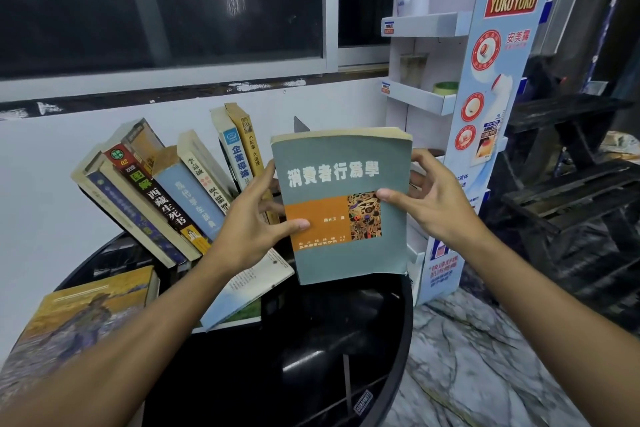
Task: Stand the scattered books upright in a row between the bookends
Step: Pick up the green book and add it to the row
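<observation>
While upright, grey-green book (pixel 341 204) between both hands.

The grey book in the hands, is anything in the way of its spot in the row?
Nothing visible blocks it. The grey book, held by the left hand and right hand, is just right of the leaning row. The dark bookend peeks out behind it; the gap itself is hidden.
</observation>
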Demonstrator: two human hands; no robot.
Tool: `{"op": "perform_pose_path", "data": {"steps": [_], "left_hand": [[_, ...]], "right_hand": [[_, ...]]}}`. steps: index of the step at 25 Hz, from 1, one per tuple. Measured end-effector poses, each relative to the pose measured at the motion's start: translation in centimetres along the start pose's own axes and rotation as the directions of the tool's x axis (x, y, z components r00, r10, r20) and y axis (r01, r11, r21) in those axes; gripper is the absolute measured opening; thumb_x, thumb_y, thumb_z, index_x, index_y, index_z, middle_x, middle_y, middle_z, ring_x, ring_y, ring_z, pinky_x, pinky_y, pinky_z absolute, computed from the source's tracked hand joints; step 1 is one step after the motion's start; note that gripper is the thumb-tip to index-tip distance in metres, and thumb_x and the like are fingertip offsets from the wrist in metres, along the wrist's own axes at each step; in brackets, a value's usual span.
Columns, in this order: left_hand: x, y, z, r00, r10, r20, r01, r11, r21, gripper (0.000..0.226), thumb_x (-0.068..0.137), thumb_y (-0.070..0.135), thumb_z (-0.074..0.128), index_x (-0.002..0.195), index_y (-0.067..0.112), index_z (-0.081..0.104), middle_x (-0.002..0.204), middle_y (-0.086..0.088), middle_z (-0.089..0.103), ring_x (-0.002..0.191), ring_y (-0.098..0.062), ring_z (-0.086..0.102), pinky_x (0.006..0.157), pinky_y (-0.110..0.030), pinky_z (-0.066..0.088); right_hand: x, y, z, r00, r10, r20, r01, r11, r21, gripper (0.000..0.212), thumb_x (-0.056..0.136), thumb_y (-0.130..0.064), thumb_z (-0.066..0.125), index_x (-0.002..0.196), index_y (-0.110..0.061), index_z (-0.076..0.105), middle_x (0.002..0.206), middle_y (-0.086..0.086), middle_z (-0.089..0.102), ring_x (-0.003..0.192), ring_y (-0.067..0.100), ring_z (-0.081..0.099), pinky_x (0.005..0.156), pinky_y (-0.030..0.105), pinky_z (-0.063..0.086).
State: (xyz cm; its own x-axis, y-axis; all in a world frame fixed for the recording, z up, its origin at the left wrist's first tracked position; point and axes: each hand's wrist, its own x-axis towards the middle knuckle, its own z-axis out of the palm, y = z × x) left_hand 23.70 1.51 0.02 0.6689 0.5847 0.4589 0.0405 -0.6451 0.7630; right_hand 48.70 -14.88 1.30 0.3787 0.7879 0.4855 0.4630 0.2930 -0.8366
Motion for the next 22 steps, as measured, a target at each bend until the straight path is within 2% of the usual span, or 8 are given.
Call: {"op": "perform_pose_path", "data": {"steps": [4, 9, 12, 14, 15, 17, 20, 22], "left_hand": [[-0.3, -0.5, 0.5, 1.000, 0.021, -0.001, -0.021, 1.000, 0.008, 0.103, 0.076, 0.026, 0.086, 0.157, 0.042, 0.025, 0.145, 0.013, 0.049, 0.101, -0.014, 0.069, 0.095, -0.035, 0.058], [-0.6, -0.3, 0.5, 1.000, -0.013, -0.009, 0.014, 1.000, 0.023, 0.102, 0.073, 0.027, 0.087, 0.155, 0.042, 0.028, 0.131, 0.014, 0.053, 0.095, -0.011, 0.068, 0.085, -0.034, 0.062], [-1.0, 0.2, 0.7, 1.000, 0.004, 0.004, -0.004, 0.999, 0.039, 0.096, 0.074, 0.026, 0.088, 0.151, 0.043, 0.033, 0.128, 0.020, 0.054, 0.091, -0.007, 0.064, 0.076, -0.025, 0.062], [-1.2, 0.4, 0.7, 0.999, 0.017, 0.031, -0.018, 0.999, 0.034, 0.091, 0.075, 0.029, 0.088, 0.148, 0.045, 0.035, 0.126, 0.021, 0.059, 0.089, -0.010, 0.062, 0.073, -0.027, 0.063], [-1.3, 0.5, 0.8, 0.999, 0.021, 0.047, -0.023, 0.999, 0.036, 0.088, 0.075, 0.030, 0.088, 0.146, 0.046, 0.038, 0.124, 0.022, 0.060, 0.089, -0.010, 0.061, 0.072, -0.030, 0.063], [-1.6, 0.8, 0.9, 0.997, 0.020, 0.081, -0.021, 1.000, 0.011, 0.081, 0.076, 0.030, 0.088, 0.142, 0.046, 0.044, 0.120, 0.021, 0.063, 0.090, -0.012, 0.060, 0.070, -0.034, 0.064], [-2.3, 1.2, 1.2, 0.989, 0.027, 0.147, -0.015, 0.996, -0.083, 0.080, 0.078, 0.025, 0.086, 0.144, 0.044, 0.046, 0.123, 0.014, 0.065, 0.093, -0.018, 0.064, 0.072, -0.040, 0.064], [-2.8, 1.1, 1.4, 0.985, 0.048, 0.166, -0.034, 0.996, -0.088, 0.086, 0.079, 0.022, 0.085, 0.150, 0.043, 0.040, 0.130, 0.013, 0.060, 0.093, -0.018, 0.065, 0.072, -0.039, 0.064]], "right_hand": [[-0.5, 1.1, 0.1, 1.000, 0.009, -0.016, -0.008, 0.999, 0.046, 0.059, 0.082, -0.018, 0.082, 0.132, -0.015, 0.051, 0.130, -0.008, 0.064, 0.121, 0.018, 0.063, 0.099, 0.044, 0.055], [0.8, 1.2, 0.3, 0.997, 0.064, -0.037, -0.065, 0.998, -0.011, 0.065, 0.077, -0.016, 0.085, 0.130, -0.020, 0.048, 0.126, -0.006, 0.061, 0.115, 0.011, 0.064, 0.099, 0.033, 0.055], [1.2, 1.4, 1.2, 0.979, 0.049, -0.200, -0.083, 0.982, -0.169, 0.078, 0.070, -0.031, 0.089, 0.130, -0.023, 0.039, 0.120, -0.002, 0.053, 0.111, 0.011, 0.058, 0.094, 0.026, 0.053], [0.9, 1.2, 2.4, 0.951, -0.025, -0.309, -0.075, 0.948, -0.310, 0.069, 0.072, -0.034, 0.089, 0.120, -0.023, 0.041, 0.115, 0.000, 0.049, 0.102, 0.013, 0.053, 0.087, 0.025, 0.050], [0.7, 0.9, 3.1, 0.951, -0.062, -0.304, -0.051, 0.936, -0.350, 0.061, 0.075, -0.035, 0.087, 0.116, -0.023, 0.044, 0.114, 0.000, 0.049, 0.099, 0.011, 0.052, 0.086, 0.025, 0.049], [0.1, -0.1, 4.6, 0.975, -0.111, -0.192, 0.040, 0.939, -0.341, 0.050, 0.081, -0.040, 0.081, 0.117, -0.022, 0.050, 0.117, -0.003, 0.049, 0.104, 0.004, 0.053, 0.088, 0.024, 0.050], [-0.7, -1.8, 6.0, 0.995, -0.097, -0.025, 0.089, 0.971, -0.224, 0.072, 0.078, -0.064, 0.070, 0.134, -0.025, 0.050, 0.129, -0.008, 0.046, 0.124, 0.004, 0.049, 0.099, 0.024, 0.049], [-1.2, -3.1, 6.5, 0.997, -0.073, 0.035, 0.078, 0.979, -0.188, 0.083, 0.075, -0.069, 0.069, 0.142, -0.027, 0.044, 0.137, -0.012, 0.044, 0.131, 0.000, 0.046, 0.102, 0.022, 0.047]]}}
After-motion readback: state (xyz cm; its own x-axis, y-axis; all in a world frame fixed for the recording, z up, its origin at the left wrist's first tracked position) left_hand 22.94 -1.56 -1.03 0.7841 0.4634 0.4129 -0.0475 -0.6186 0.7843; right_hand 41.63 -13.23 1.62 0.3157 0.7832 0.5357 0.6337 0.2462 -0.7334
